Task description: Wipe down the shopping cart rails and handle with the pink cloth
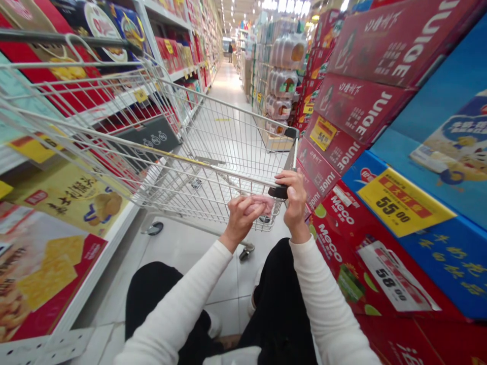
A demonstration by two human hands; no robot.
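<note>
A crumpled, pale pink cloth (262, 204) is held in the left hand (242, 215), its soft folds bunched under the curled fingers and showing out past them toward the right hand (295, 200). By the right hand, the cart's near corner is gripped, with fingers laid over the rim beside a black corner cap (279, 191). The cloth is thus placed between the hands, just below the cap, against the side of the silver wire shopping cart (228, 175); whether the wires are touched cannot be told. Beyond, stacked red boxes (357, 104) are seen.
</note>
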